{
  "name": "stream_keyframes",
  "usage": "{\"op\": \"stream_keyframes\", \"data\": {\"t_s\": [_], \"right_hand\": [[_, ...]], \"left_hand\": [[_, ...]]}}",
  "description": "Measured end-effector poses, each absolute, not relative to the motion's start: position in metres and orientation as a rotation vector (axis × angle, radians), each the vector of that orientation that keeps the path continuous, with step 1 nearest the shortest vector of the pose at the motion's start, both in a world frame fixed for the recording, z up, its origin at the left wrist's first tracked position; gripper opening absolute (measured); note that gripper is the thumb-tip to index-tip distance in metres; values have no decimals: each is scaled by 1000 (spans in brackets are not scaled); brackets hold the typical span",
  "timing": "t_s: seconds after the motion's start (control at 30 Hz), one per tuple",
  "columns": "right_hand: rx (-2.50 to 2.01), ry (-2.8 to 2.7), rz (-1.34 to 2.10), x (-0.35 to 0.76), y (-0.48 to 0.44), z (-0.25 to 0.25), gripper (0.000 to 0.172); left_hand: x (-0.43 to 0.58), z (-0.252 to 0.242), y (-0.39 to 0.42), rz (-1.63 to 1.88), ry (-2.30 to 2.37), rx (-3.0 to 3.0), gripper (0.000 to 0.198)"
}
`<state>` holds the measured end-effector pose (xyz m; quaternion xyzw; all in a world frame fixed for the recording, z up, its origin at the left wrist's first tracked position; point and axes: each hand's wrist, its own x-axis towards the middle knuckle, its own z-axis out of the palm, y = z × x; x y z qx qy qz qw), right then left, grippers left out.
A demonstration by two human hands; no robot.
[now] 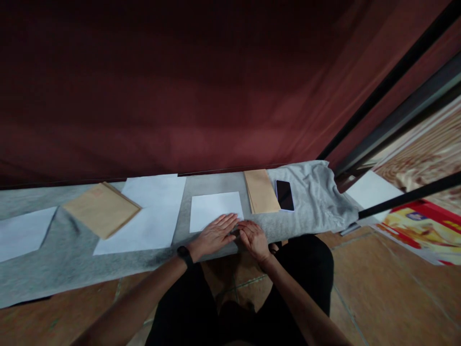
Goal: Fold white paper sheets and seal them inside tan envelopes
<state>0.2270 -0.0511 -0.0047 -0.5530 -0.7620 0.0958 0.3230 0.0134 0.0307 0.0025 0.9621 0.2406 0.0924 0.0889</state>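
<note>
Both hands down on the white sheet

Head view, and here we are at the counter [90,262]: the sheet [211,204] lies flat near the front edge, square before the person. The left hand [217,233] is spread flat over its lower right part, fingers long and close together. The right hand [254,240] meets it at the near right corner, fingers bent; whether they pinch paper, I can't tell. It looks like a pressing or smoothing step, and the next move seems to call for even pressure with that corner kept steady.

Now the surface: grey cloth [313,202] covers it. To the right, brown envelopes [264,192], a phone [285,196] just beside; to the left, a brown stack [103,209] overlaps larger paper [154,211]. Behind rises a dark red backdrop [180,105]; below, tiled floor [363,278], and a red-and-yellow printed panel [427,230] off right.
</note>
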Motion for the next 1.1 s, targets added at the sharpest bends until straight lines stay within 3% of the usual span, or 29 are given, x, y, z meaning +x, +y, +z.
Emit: {"op": "stream_keyframes", "data": {"t_s": [0.53, 0.77, 1.1], "right_hand": [[-1432, -2034, 258, 223, -43, 8, 35], [-1148, -2460, 332, 164, 10, 21, 43], [-1162, -2610, 238, 118, 77, 3, 39]], "left_hand": [[-64, 2, 0, 398, 1147, 2859, 67], [-75, 2, -9, 356, 1167, 2867, 65], [-78, 1, -8, 345, 1153, 2803, 60]]}}
